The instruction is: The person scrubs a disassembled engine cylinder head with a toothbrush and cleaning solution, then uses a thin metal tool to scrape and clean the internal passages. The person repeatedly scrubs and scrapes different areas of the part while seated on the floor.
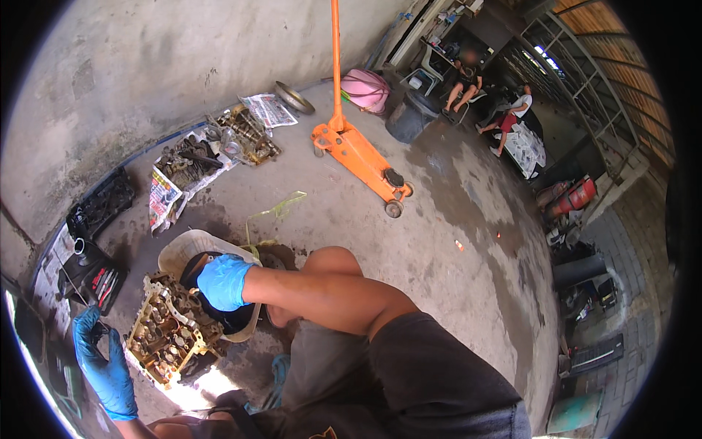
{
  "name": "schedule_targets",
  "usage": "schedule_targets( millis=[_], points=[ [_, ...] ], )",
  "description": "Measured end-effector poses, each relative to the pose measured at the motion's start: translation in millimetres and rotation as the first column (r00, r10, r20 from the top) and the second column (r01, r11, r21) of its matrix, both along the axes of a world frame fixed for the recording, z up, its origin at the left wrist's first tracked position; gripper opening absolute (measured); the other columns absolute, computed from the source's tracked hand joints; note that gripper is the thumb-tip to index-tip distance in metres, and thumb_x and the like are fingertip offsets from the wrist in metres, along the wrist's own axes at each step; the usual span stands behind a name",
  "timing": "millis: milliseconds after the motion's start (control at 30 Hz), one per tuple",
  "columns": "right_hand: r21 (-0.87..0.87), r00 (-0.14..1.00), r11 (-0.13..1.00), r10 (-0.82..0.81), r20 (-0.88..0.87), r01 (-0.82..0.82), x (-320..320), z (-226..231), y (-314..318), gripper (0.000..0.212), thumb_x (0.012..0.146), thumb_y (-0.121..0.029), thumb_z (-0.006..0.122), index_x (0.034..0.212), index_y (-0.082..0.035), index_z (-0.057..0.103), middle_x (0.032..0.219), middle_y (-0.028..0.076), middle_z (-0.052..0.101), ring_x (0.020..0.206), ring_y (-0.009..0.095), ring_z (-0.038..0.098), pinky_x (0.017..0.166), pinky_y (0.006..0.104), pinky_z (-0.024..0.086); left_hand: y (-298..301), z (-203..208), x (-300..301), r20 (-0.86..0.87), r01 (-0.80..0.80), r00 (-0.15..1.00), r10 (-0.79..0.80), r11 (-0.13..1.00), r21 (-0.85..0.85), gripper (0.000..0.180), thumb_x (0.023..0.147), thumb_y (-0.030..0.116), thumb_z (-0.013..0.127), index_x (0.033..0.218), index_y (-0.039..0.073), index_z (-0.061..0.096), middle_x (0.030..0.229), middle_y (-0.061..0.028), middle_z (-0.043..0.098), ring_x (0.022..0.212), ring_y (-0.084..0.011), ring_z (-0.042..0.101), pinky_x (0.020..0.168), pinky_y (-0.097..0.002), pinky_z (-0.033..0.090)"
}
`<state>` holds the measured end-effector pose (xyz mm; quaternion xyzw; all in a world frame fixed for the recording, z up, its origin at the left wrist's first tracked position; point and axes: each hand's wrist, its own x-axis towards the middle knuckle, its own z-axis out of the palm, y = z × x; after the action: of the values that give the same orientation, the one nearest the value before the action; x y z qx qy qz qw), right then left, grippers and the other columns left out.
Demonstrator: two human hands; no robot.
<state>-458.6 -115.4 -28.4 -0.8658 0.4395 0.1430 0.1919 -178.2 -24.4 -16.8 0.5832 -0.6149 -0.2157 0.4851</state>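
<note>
My left hand [108, 369] curls its gloved fingers; my right hand [223, 282] is at the pale tub [184, 247]. I can't tell what either grips. Between them lies the cylinder head [172, 333]; beyond stands an orange jack [358, 159].

Left of the frame's centre, the right hand [223, 284] covers part of the pale tub [174, 252], and its grip is hidden. The orange jack handle [336, 58] is cut off by the upper edge. In the upper right, one seated person's head [469, 56] is blurred, and the shelf items [439, 39] are too small to tell.
</note>
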Motion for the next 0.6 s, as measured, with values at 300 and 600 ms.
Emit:
schedule_targets(
  millis=[300,600],
  points=[
    [-0.014,0.999,1.000,0.022,0.027,-0.022,1.2,-5.8,-0.3,0.023,0.072,-0.014,0.062,0.083,0.001,0.074,0.084,0.022,0.070,0.080,0.038,0.070,0.070,0.0460,0.055,0.3,0.5,1.8,0.058,0.000,0.998,0.000,1.000,0.000,0.038,0.088,-0.007,0.056,0.125,0.001,0.057,0.119,-0.0057,0.058,0.101,-0.0146,0.052,0.094,-0.0292,0.042],
    [-0.029,0.997,0.997,0.071,0.007,-0.071,5.0,-7.3,-1.5,0.022,0.071,-0.013,0.063,0.084,0.001,0.074,0.081,0.022,0.070,0.079,0.038,0.070,0.068,0.0467,0.055,-0.7,5.7,2.7,0.089,-0.014,0.996,0.013,1.000,0.001,0.035,0.091,-0.001,0.057,0.126,0.002,0.058,0.119,-0.0055,0.059,0.102,-0.0154,0.052,0.095,-0.0302,0.041]
  ],
)
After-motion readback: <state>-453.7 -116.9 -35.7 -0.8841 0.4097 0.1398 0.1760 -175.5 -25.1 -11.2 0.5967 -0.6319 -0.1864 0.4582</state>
